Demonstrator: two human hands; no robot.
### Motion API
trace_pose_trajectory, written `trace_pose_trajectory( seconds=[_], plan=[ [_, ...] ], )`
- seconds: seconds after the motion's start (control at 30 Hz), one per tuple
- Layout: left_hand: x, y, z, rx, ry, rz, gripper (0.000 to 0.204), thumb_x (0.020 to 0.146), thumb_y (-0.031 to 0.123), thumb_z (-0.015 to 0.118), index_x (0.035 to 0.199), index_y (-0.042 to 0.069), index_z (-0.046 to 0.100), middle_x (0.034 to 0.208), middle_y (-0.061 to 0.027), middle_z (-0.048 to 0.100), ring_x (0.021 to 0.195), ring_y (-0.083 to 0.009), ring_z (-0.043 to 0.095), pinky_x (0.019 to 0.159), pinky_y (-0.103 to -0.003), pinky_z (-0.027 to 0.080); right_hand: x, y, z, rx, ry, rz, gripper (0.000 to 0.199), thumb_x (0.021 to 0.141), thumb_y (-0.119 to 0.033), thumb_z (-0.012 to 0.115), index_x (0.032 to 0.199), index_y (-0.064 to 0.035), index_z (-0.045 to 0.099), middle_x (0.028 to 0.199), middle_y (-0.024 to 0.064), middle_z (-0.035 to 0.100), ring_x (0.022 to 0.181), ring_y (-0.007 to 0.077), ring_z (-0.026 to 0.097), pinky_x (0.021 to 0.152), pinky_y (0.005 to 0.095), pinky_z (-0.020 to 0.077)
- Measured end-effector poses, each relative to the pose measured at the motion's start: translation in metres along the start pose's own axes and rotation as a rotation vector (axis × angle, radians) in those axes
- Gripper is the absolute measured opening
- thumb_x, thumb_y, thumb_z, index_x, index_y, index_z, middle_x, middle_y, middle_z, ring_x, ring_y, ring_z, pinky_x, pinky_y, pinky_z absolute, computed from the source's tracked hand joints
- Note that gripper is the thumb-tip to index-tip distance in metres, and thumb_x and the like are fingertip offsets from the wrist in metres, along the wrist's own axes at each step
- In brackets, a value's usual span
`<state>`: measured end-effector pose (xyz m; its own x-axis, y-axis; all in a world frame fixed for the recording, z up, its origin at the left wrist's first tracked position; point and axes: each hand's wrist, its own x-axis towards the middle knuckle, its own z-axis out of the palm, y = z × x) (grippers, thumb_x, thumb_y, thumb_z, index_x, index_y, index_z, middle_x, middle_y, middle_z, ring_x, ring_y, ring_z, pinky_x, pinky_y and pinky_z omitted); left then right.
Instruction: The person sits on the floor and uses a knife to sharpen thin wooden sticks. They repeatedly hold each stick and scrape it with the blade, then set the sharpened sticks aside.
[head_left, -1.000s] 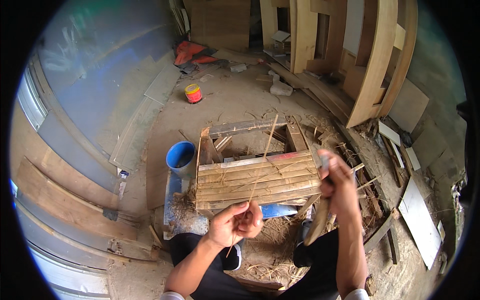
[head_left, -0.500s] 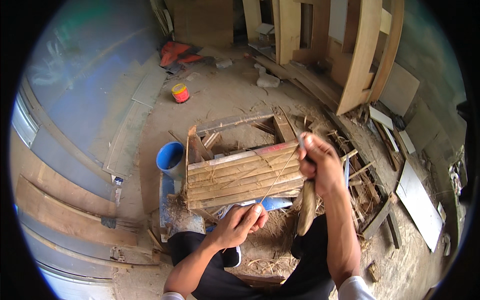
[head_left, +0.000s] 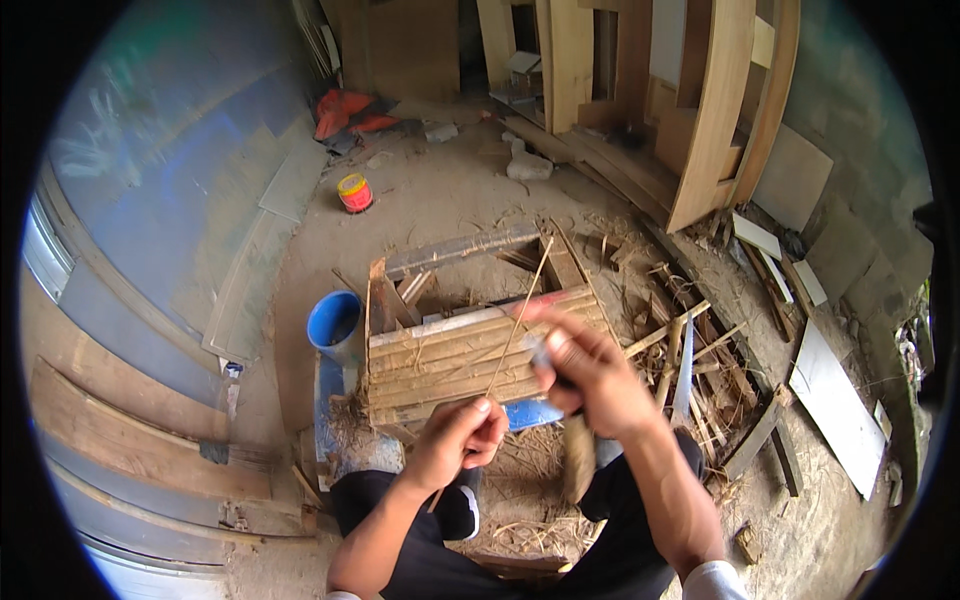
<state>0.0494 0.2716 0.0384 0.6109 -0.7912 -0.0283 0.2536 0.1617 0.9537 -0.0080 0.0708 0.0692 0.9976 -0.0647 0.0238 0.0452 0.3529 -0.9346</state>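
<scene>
My left hand [head_left: 458,440] is closed in a pinch around a thin strip of wood or bamboo [head_left: 521,315]. The strip slants up and away over the wooden stand, and its near end sticks out below my fist. To the right, my right hand [head_left: 600,385] is blurred by motion and wrapped round a knife with a long, thick wooden handle [head_left: 578,460]. A short grey blade shows by the thumb, close to the strip but seemingly apart from it. The slatted wooden stand [head_left: 450,367], with an open frame at its far side, lies in front of both hands.
A blue bucket [head_left: 335,320] stands left of the stand. Shavings and sticks [head_left: 690,370] litter the right side, near a saw-like blade [head_left: 685,370]. Farther off are a red and yellow pail [head_left: 355,194] and upright boards [head_left: 715,120]. A white panel [head_left: 838,410] lies at right.
My right hand has moved left and toward me with the knife, off the strip's far end. The strip now points more steeply away, and my left hand has shifted slightly left.
</scene>
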Motion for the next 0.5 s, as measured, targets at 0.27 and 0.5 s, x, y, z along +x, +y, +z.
trace_pose_trajectory(
  seconds=[0.27,0.5],
  plan=[
    [0.014,0.006,-0.002,1.068,0.110,0.567,0.011,0.088,0.007,0.052,0.082,-0.001,0.057,0.065,-0.0121,0.062,0.052,-0.0297,0.060,0.051,-0.037,0.048,0.001,-0.018,0.014,-0.117,0.024,-0.100,0.019,0.099,-0.016,0.048,0.102,-0.0025,0.061,0.071,0.0014,0.059,0.047,0.0045,0.040,0.042,0.0194,0.0288],
    [-0.003,-0.007,0.012,0.922,-0.085,0.426,0.017,0.095,0.012,0.045,0.088,-0.001,0.055,0.070,-0.0119,0.061,0.060,-0.0307,0.061,0.060,-0.040,0.048,-0.004,-0.030,-0.078,0.319,0.386,-0.207,0.018,0.100,-0.017,0.044,0.107,-0.0053,0.056,0.076,-0.0016,0.055,0.049,0.0028,0.036,0.040,0.0166,0.0276]
  ],
)
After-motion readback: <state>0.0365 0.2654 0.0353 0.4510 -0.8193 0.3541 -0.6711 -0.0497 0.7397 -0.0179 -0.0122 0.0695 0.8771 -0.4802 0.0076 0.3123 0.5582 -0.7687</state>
